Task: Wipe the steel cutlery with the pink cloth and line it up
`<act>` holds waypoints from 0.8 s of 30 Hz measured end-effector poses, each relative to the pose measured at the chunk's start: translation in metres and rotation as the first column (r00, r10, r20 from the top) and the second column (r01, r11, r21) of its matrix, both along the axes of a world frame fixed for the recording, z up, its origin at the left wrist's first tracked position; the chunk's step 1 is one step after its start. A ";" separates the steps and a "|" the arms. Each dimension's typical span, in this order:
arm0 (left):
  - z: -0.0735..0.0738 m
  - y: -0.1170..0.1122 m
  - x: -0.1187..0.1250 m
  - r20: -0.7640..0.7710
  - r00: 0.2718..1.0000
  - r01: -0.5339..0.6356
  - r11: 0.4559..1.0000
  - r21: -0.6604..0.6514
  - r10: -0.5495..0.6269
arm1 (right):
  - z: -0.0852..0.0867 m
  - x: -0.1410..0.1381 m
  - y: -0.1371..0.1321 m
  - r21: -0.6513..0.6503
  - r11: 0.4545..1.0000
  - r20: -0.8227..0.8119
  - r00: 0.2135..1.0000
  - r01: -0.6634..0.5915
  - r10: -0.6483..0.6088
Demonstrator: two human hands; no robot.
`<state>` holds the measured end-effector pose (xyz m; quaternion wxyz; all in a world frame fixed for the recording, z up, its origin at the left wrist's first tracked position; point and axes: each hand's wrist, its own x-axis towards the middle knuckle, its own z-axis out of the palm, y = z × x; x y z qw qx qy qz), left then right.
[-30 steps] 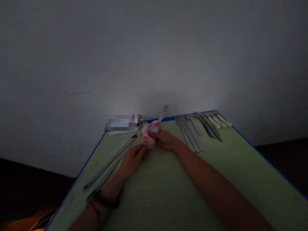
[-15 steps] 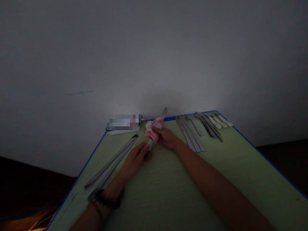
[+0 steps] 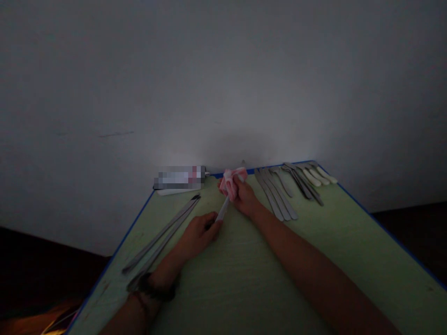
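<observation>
My left hand (image 3: 201,231) pinches the near end of a slim metal utensil, which looks like a table knife (image 3: 222,210), held at a slant above the table. Around its upper part, my right hand (image 3: 244,197) presses a bunched pink and white cloth (image 3: 229,184). Just the knife's far tip shows past the cloth; the stretch inside is hidden. Both hands are closed. To the left of my left hand lie two long, slim metal pieces (image 3: 164,235), close together at the far end and spread at the near end; their exact kind is unclear in the dim light.
Right of my right hand, several metal utensils (image 3: 279,197) lie in a row, with a spoon (image 3: 282,180), dark-handled pieces (image 3: 303,184) and white-handled ones (image 3: 312,177). A phone-like device (image 3: 179,177), its screen blurred, rests at the back left. The green table (image 3: 244,274) meets a grey wall (image 3: 223,83).
My right hand and the cloth have slid up along the knife, away from my left hand. More of the knife's near part shows now, and less of its far tip.
</observation>
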<state>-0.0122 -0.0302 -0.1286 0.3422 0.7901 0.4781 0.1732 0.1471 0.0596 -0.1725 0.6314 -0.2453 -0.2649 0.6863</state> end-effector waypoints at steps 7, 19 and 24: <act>0.000 0.005 -0.002 0.280 0.959 0.017 0.983 -0.182 0.036 | 0.028 0.010 -0.017 -0.009 0.993 -0.204 0.972 -0.121 0.116; 0.001 0.005 0.000 0.274 0.950 -0.107 0.982 -0.155 0.147 | 0.034 0.009 -0.026 0.033 0.954 -0.159 0.941 -0.298 0.299; -0.004 0.004 -0.003 0.260 0.959 -0.104 0.992 -0.064 0.118 | 0.034 0.008 -0.026 0.016 0.959 -0.184 0.942 -0.283 0.281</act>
